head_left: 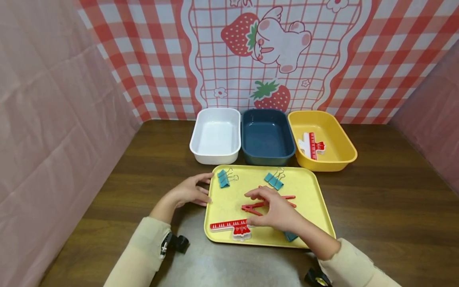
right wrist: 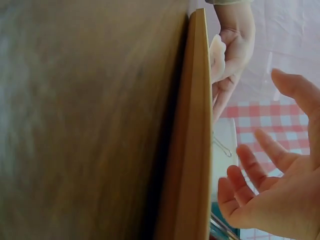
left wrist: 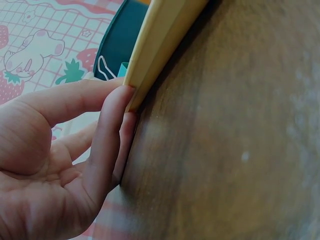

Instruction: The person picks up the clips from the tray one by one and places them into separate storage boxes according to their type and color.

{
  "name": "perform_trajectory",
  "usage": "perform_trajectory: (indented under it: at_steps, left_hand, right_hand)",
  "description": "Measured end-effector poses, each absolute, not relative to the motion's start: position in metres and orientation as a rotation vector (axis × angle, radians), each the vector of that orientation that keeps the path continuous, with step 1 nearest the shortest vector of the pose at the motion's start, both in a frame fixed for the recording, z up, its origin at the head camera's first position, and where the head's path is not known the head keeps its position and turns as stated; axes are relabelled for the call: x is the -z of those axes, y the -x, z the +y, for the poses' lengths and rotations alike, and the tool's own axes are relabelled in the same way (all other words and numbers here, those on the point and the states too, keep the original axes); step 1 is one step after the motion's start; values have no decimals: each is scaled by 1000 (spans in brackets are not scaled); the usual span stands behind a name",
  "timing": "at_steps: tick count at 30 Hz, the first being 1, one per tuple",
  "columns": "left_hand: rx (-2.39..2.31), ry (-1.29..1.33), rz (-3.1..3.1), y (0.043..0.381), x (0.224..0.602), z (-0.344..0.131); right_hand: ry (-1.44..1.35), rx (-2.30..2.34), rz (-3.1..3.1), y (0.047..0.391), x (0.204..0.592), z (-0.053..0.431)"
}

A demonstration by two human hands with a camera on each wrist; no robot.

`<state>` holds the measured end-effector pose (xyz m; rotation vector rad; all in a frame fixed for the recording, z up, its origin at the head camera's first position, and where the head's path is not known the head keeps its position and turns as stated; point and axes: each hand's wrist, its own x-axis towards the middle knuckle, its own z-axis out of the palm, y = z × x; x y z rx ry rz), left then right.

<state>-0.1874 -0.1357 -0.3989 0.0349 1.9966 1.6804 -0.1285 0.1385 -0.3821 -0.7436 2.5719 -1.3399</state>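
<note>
My left hand [head_left: 191, 191] rests its fingertips against the left rim of a yellow tray [head_left: 315, 223]; the left wrist view shows the fingers [left wrist: 111, 135] right at that rim. Over the tray's middle hovers my right hand [head_left: 274, 209], fingers spread and slightly curved, holding nothing. Beneath it lie red plastic clothespins [head_left: 253, 207], partly hidden by the hand. A red and white clip with a piano-key pattern [head_left: 229, 225] is at the tray's front left. Teal binder clips lie at the back left [head_left: 223, 179] and back middle [head_left: 274, 181]; another teal piece [head_left: 290, 236] peeks out below the right hand.
Behind the tray stand a white bin [head_left: 215, 158], a dark blue bin [head_left: 269, 159] and a yellow bin [head_left: 328, 164] side by side. A red and white piano-key clip [head_left: 312, 146] lies in the yellow bin. A checked cloth [head_left: 161, 59] hangs behind the wooden table [head_left: 387, 207].
</note>
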Motion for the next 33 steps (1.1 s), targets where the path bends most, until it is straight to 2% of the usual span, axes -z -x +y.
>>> perform_trajectory:
  at_steps: [16, 33]
  left_hand:
    - [-1684, -39, 1994, 187, 398, -135]
    - [-1678, -29, 2007, 187, 398, -135]
  right_hand:
    - [861, 933, 2627, 122, 387, 126]
    - [836, 796, 2707, 118, 387, 110]
